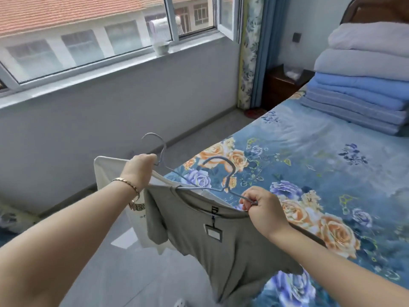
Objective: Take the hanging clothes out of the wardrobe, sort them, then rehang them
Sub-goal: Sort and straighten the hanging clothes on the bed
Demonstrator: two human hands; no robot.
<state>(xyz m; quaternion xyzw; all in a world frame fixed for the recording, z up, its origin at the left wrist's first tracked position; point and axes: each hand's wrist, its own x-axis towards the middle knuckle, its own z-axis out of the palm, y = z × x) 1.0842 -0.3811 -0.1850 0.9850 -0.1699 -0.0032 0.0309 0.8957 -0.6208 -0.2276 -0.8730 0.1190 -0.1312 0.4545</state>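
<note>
2 thin wire hangers with curved hooks are held at the floral bed's (321, 162) corner. Left hand (139, 171) clamps the first hanger (162, 144), which carries a white garment (106, 171). Right hand (260, 207) pinches the second hanger (218, 159) end with the soft grey T-shirt (221, 251) collar.

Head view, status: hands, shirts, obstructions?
Left hand grips first hanger, white shirt on it. Right hand pinches grey shirt collar and second hanger. Nothing between hands; bed at right.

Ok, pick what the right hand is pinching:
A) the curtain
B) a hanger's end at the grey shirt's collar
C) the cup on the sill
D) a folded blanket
B: the right hand pinches the end of the wire hanger together with the collar of the grey shirt, beside the bed.
</note>
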